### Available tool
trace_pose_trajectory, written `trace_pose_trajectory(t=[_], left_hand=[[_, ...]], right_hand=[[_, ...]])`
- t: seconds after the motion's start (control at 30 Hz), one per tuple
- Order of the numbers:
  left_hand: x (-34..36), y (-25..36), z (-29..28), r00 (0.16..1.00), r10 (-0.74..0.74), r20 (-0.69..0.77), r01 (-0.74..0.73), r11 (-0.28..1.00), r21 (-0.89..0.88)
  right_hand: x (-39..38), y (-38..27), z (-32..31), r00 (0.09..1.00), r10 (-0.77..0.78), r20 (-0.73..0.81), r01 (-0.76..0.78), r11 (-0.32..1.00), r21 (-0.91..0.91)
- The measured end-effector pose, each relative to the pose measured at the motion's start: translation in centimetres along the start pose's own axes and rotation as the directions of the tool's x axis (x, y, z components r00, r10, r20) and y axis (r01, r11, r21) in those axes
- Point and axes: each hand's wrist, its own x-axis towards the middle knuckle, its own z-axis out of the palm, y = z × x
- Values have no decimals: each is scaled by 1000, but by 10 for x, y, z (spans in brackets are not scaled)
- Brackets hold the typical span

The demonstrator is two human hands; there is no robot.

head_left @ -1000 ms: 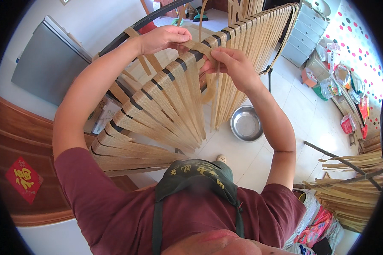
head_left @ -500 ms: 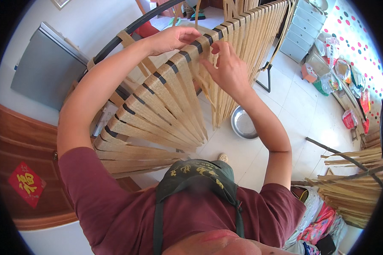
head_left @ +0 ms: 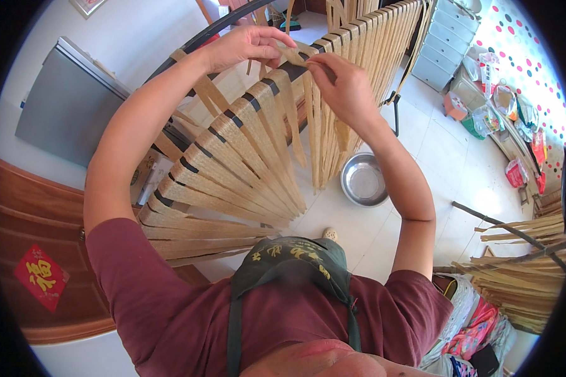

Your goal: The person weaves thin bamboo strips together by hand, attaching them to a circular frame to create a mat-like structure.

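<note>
My left hand [head_left: 251, 47] is curled over the top of a black rack rail [head_left: 245, 103], fingers on a short length of flat tan strip [head_left: 292, 56]. My right hand [head_left: 343, 88] pinches that strip between thumb and fingers on the near side of the rail. Many similar woven strips [head_left: 264, 157] are looped over the rail and hang down in a fan to the left and in a dense row [head_left: 377, 50] to the right.
A steel basin [head_left: 361, 179] sits on the tiled floor below. Around are a grey board [head_left: 69, 103], a wooden door [head_left: 38, 220], a drawer cabinet [head_left: 440, 44], bagged items [head_left: 490, 116], a pole with strips [head_left: 516, 232], and piled fabrics [head_left: 465, 333].
My right hand's fingers, loosely apart half a second ago, now pinch the strip a little higher up. My left hand has shifted slightly up and left from then.
</note>
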Motion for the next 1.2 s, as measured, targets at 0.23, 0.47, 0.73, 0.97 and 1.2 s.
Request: trace_pose_trajectory(t=[0.23, 0.47, 0.73, 0.97, 1.2], left_hand=[[0, -3, -7, 992, -89, 90, 100, 988, -118], [6, -22, 8, 988, -153, 27, 155, 982, -106], [17, -25, 23, 992, -74, -105, 76, 997, 12], [32, -21, 18, 999, -51, -2, 50, 997, -51], [39, -32, 15, 996, -5, -86, 0, 998, -56]], right_hand=[[7, 4, -17, 707, 470, 528, -707, 485, 515], [-12, 7, -7, 724, 456, 518, -686, 559, 467], [-23, 17, -11, 955, 263, 133, -247, 961, -128], [-18, 25, 17, 982, 184, 50, -179, 980, -82], [-2, 21, 6, 999, 25, 23, -20, 982, -187]])
